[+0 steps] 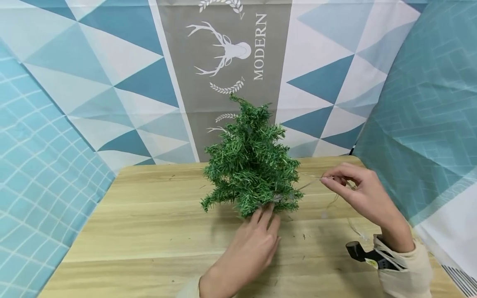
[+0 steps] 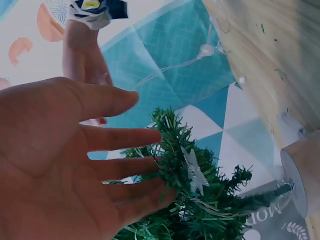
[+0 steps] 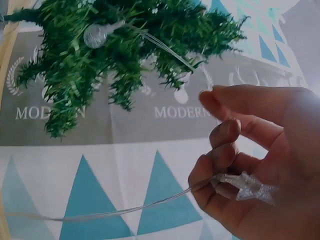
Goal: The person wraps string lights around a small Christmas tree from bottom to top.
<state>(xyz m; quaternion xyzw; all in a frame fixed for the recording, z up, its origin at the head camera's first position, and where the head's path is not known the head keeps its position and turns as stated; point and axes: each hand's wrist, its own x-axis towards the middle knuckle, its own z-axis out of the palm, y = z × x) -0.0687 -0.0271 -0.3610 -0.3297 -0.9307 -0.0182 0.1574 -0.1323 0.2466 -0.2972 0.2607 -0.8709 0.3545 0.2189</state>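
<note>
Pinching light string (image 3: 254,190) — right hand (image 1: 363,194); left hand (image 1: 253,244) — fingers extended, touching green tree (image 1: 251,165).

Upright bushy green tree (image 1: 253,157), a clear string (image 3: 150,205) with translucent stars (image 2: 195,171) partly among its lower branches (image 1: 247,198)

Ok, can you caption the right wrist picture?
Right hand holding thin pale wire with a clear star-shaped ornament, near a green artificial tree.

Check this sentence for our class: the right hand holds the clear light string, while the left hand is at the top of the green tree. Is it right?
Not quite: the head view shows the left hand at the bottom of the green tree. The right hand does hold the clear light string.
</note>
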